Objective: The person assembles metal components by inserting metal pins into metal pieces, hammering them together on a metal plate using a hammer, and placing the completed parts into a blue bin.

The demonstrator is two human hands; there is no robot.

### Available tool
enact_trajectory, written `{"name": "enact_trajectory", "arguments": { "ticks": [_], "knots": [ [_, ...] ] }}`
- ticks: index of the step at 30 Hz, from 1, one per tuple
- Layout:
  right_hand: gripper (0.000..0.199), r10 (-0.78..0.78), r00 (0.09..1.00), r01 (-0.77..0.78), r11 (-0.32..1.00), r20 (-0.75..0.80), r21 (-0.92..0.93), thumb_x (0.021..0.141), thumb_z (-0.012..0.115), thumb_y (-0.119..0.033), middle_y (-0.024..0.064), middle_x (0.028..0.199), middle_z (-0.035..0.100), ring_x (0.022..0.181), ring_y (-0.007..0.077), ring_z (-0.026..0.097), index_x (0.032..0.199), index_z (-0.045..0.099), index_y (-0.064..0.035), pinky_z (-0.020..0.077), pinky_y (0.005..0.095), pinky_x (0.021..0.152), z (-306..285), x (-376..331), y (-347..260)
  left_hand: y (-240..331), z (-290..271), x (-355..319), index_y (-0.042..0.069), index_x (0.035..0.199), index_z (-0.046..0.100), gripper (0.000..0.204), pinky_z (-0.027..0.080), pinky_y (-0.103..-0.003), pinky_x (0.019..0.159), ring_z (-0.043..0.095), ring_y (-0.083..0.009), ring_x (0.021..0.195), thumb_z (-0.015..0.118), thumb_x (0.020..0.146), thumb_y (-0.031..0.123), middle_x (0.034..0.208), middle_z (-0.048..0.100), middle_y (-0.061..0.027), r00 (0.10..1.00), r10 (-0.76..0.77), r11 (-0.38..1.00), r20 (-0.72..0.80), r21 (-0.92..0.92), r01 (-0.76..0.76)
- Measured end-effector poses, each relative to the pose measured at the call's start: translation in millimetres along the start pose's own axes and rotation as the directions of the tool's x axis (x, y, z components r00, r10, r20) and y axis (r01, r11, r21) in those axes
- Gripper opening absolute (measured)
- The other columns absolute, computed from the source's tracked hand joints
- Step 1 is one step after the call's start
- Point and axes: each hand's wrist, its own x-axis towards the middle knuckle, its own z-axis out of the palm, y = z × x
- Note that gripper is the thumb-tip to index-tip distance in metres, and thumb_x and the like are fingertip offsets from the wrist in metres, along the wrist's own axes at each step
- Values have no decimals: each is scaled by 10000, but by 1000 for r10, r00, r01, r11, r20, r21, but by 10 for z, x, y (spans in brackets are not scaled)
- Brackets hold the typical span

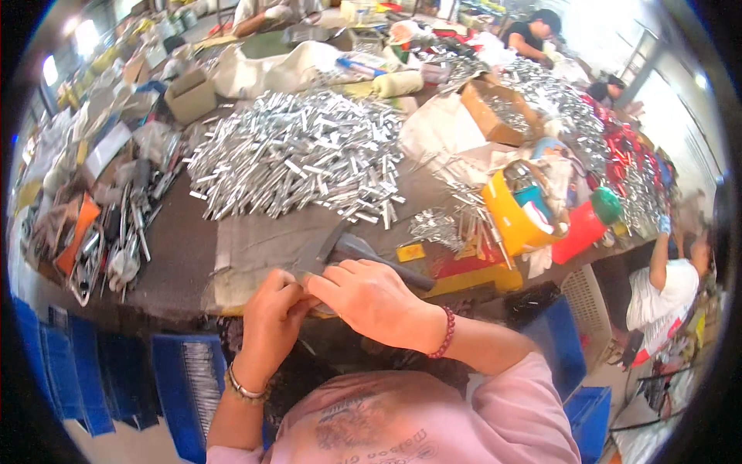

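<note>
At the table's near edge, my left hand and my right hand meet with fingers pinched together. What they hold, if anything, is hidden behind the fingers. Just beyond them lies a dark hammer-like tool, its dark handle slanting away to the right behind my right hand. Under the tool is a grey-brown cloth or mat. Farther off, a broad heap of short silvery metal pieces covers the middle of the table.
Pliers-like and other tools lie piled with an orange item at left. To the right stand a yellow container, a red one with a green end and a cardboard box. Blue crates sit below the table. Other people work farther off.
</note>
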Motion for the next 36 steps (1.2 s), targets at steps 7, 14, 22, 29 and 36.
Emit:
{"name": "enact_trajectory", "arguments": {
  "ticks": [7,14,22,29,36],
  "knots": [
    [229,283,957,-291,929,-70,-229,866,762,-87,96,966,682,964,325,692,1094,736,-86,581,464,862,-154,-339,383,-17,19,0,50,995,787,172,548,-397,727,689,-316,841,876,852,20,944,673,-104,998,-8,999,-55,-48,5],
    [447,315,920,-312,949,-233,49,857,783,17,133,1002,662,908,341,720,1293,742,-71,593,440,777,-196,-463,353,-56,72,88,11,1060,790,189,533,-355,779,663,-285,872,861,885,3,962,650,-111,1000,15,993,-26,-116,-18],
    [377,153,900,-153,988,-407,32,853,815,32,80,1044,679,801,291,726,1209,794,-89,588,395,679,-262,-668,28,-113,70,20,17,1067,797,189,538,-345,766,670,-263,867,862,890,4,969,663,-99,1000,13,992,-11,-124,-15],
    [357,212,962,-212,977,-171,17,878,783,39,114,1028,671,836,304,718,1217,790,-75,578,400,694,-213,-751,53,-107,67,14,47,1038,807,170,544,-377,739,686,-279,848,871,881,37,959,670,-92,1000,-13,994,-11,-107,12],
    [523,231,913,-180,968,-336,177,883,753,95,147,1030,672,831,328,691,1382,763,-64,565,389,713,-268,-707,-91,-83,15,35,22,1060,801,170,510,-318,764,639,-215,862,853,900,-5,960,643,-75,1000,-17,984,22,-178,21]
  ]
}}
